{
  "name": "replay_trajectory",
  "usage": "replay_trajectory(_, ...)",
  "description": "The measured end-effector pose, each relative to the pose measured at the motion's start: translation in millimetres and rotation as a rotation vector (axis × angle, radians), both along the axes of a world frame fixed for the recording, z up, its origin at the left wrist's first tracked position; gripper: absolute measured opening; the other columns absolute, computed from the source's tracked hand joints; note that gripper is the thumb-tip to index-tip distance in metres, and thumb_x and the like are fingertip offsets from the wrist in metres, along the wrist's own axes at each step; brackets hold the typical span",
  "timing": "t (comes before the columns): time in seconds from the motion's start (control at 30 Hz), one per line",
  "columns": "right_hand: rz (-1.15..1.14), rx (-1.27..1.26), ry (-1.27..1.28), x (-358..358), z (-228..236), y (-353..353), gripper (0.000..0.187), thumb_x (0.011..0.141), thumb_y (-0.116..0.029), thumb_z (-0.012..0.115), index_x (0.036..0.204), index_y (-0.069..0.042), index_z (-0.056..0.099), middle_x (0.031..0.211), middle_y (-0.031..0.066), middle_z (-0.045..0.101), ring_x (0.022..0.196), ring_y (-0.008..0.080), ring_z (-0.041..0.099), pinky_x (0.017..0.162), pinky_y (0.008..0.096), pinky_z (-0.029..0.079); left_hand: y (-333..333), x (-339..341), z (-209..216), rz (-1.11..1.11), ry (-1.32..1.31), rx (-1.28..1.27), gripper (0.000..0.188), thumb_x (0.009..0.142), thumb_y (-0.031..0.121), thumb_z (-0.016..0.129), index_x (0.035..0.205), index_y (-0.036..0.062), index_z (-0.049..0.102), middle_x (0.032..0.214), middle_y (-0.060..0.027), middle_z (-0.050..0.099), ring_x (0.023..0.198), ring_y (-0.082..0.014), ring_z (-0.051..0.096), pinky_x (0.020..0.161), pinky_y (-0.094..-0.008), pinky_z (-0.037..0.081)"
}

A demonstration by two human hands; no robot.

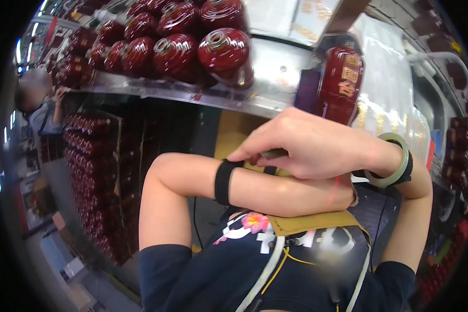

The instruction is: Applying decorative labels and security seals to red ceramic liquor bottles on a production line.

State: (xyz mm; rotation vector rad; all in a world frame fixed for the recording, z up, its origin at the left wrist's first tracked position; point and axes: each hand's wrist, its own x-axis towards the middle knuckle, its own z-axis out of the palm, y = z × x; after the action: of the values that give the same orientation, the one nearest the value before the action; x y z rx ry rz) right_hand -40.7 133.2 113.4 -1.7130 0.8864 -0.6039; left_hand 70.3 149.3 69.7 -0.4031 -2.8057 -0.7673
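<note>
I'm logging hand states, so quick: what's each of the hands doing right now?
Left hand: mostly hidden; open or closed cannot be told.
Right hand: curled, at the black band; whether it grips anything cannot be told.

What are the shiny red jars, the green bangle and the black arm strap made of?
Red jars: probably glazed ceramic, perhaps glass; they're glossy with bright reflections.
Green bangle: maybe jade, glass or plastic; it's smooth and pale.
Black arm strap: likely fabric; it looks flat and dull.
</note>
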Motion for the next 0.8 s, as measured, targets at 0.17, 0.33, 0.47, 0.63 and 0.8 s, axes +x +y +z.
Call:
replay_trajectory(0.17, -0.538, -0.229, 0.197, -71.9, 35.0, 3.9, 0.025, 0.100, -0.004, 0.059, 0.123, 0.001, 0.067, 0.103, 0.0100, 0.074, 0.095, 0.0163, 0.069, 0.084, 0.0296, 0.054, -39.3, -6.3, 27.2, -0.021, -0.005, 0.112, 0.011, 0.083, 0.012, 0.068, 0.091, 0.0060, 0.065, 0.093, -0.0079, 0.067, 0.090, -0.0251, 0.066, 0.082, -0.0345, 0.052)
replay_trajectory(0.33, -1.072, -0.336, -0.019, -149.7, 7.6, 49.5, 0.036, 0.111, -0.032, 0.049, 0.127, -0.006, 0.067, 0.110, 0.0063, 0.071, 0.089, 0.0095, 0.064, 0.076, 0.0224, 0.048, -78.6, -13.6, -11.9, 0.633, 0.187, 0.877, 0.042, 0.099, 0.011, 0.065, 0.138, 0.0009, 0.056, 0.126, -0.0119, 0.066, 0.109, -0.0176, 0.061, 0.098, -0.0327, 0.048)
replay_trajectory(0.47, -1.254, -0.163, 0.022, -140.9, -36.8, 63.4, 0.031, 0.107, -0.024, 0.055, 0.130, -0.006, 0.067, 0.084, -0.0021, 0.058, 0.071, 0.0047, 0.044, 0.065, 0.0204, 0.038, -90.6, -48.2, -51.3, 0.655, 0.118, 1.444, 0.054, 0.109, 0.026, 0.053, 0.154, -0.0008, 0.037, 0.149, -0.0158, 0.050, 0.138, -0.0225, 0.048, 0.115, -0.0377, 0.039)
replay_trajectory(0.63, -1.345, 0.038, -0.254, -112.9, -76.2, 50.9, 0.043, 0.102, -0.019, 0.066, 0.141, -0.003, 0.057, 0.078, -0.0070, 0.050, 0.071, 0.0019, 0.042, 0.065, 0.0187, 0.035, -96.7, -78.7, -69.9, 0.565, 0.092, 1.626, 0.061, 0.109, 0.028, 0.052, 0.158, 0.0000, 0.030, 0.153, -0.0149, 0.046, 0.139, -0.0207, 0.047, 0.117, -0.0352, 0.036)
replay_trajectory(0.8, -1.363, 0.100, -0.300, -101.1, -92.7, 41.3, 0.058, 0.092, -0.018, 0.079, 0.143, -0.004, 0.055, 0.075, -0.0088, 0.041, 0.070, 0.0011, 0.040, 0.065, 0.0169, 0.035, -93.0, -82.7, -60.0, 0.516, 0.044, 1.585, 0.073, 0.104, 0.018, 0.063, 0.160, -0.0031, 0.021, 0.152, -0.0158, 0.046, 0.136, -0.0195, 0.049, 0.114, -0.0346, 0.041)
